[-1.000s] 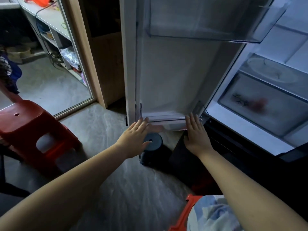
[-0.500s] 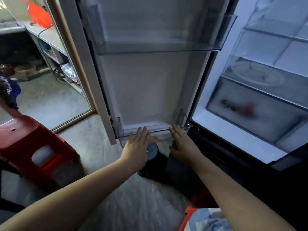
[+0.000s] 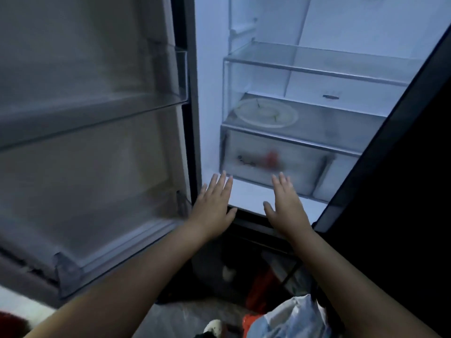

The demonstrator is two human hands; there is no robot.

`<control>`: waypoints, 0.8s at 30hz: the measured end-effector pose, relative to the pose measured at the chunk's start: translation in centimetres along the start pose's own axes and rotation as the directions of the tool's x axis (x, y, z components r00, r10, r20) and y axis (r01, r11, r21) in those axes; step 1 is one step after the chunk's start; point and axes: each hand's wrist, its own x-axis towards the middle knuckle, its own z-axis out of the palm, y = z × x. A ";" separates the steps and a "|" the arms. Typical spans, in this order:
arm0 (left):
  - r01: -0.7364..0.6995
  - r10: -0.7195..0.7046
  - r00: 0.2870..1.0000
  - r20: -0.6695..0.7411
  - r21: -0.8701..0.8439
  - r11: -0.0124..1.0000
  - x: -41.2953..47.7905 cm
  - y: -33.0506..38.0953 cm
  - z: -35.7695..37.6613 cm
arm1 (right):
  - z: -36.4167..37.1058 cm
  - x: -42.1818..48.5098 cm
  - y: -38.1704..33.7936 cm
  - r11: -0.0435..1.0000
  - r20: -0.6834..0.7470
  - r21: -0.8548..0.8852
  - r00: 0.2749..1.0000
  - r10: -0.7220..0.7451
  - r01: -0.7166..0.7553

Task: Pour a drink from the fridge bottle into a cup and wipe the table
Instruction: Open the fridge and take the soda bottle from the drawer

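Left hand [image 3: 214, 206] and right hand [image 3: 285, 203] hover at the white fridge sill [image 3: 251, 197], each grip spread flat and empty. No bottle shows. Beyond, the frosted plastic crisper drawer [image 3: 275, 164] blurs its contents, so a blind reach could grab wrongly or jolt the round white plate [image 3: 266, 114] above.

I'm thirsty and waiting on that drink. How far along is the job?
Barely started. Done: the grey fridge door stands open. In hand: the left hand and right hand, both flat and holding nothing, reach toward the frosted plastic drawer. Left: no bottle or cup shows, so fetching, pouring and wiping all remain.
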 end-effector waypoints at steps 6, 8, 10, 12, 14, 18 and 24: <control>-0.137 0.136 0.990 -0.042 -0.017 0.990 9.3 2.3 -0.6 | -2.9 5.4 3.1 0.987 -0.101 -0.054 0.985 0.143 -0.149; -0.162 0.161 0.986 -0.030 -0.012 0.987 12.3 2.5 -0.7 | -3.6 7.4 3.8 0.981 -0.109 -0.078 0.980 0.167 -0.175; -0.187 0.187 0.982 -0.025 -0.005 0.982 15.3 2.4 -0.7 | -3.9 9.4 4.7 0.976 -0.111 -0.111 0.978 0.177 -0.189; -0.203 0.203 0.979 -0.034 0.007 0.979 18.0 2.2 -0.5 | -3.9 11.3 5.6 0.969 -0.100 -0.145 0.977 0.186 -0.199; -0.208 0.208 0.977 -0.043 0.026 0.978 20.4 1.8 -0.1 | -3.6 12.9 6.6 0.960 -0.088 -0.177 0.975 0.202 -0.215; -0.204 0.210 0.974 -0.079 0.076 0.976 23.4 1.1 1.4 | -2.0 14.8 8.3 0.941 -0.092 -0.258 0.976 0.199 -0.217; -0.242 0.236 0.939 -0.249 0.007 0.970 24.1 1.0 4.3 | 0.3 14.9 9.7 0.945 -0.222 -0.277 0.968 0.115 -0.176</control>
